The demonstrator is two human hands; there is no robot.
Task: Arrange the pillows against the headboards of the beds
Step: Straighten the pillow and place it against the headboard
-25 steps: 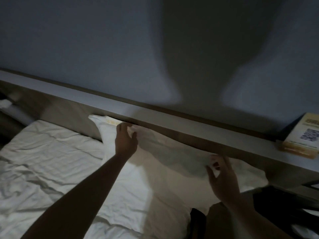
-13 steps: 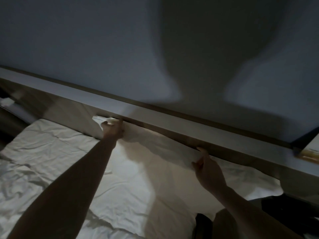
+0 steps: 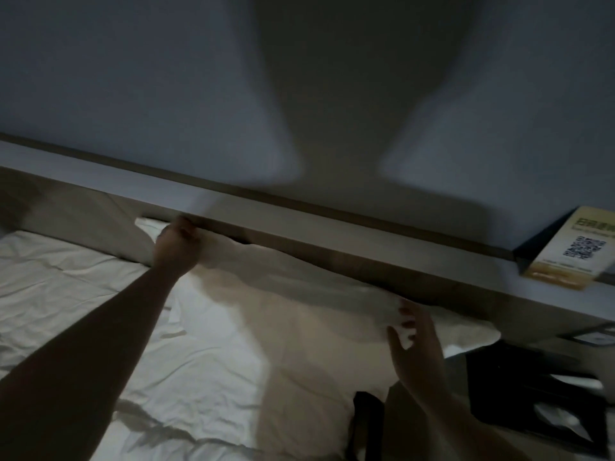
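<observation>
A white pillow [image 3: 283, 304] leans against the wooden headboard [image 3: 366, 261], its top edge just under the headboard's ledge. My left hand [image 3: 178, 249] is closed on the pillow's upper left corner, up against the ledge. My right hand [image 3: 412, 341] pinches the pillow's upper right edge between thumb and fingers. The pillow's lower part rests on the bed's rumpled white sheet [image 3: 83, 294]. The room is dim and my shadow falls across the pillow and the wall.
A flat ledge [image 3: 466, 277] runs along the headboard's top. A yellow card with a QR code [image 3: 569, 252] stands on it at the right. A dark bedside unit [image 3: 532, 387] sits right of the bed.
The left hand has stayed at the pillow's upper left corner. The right hand has slid right and lower along the pillow's top edge. The view has shifted, so the QR card shows fully again.
</observation>
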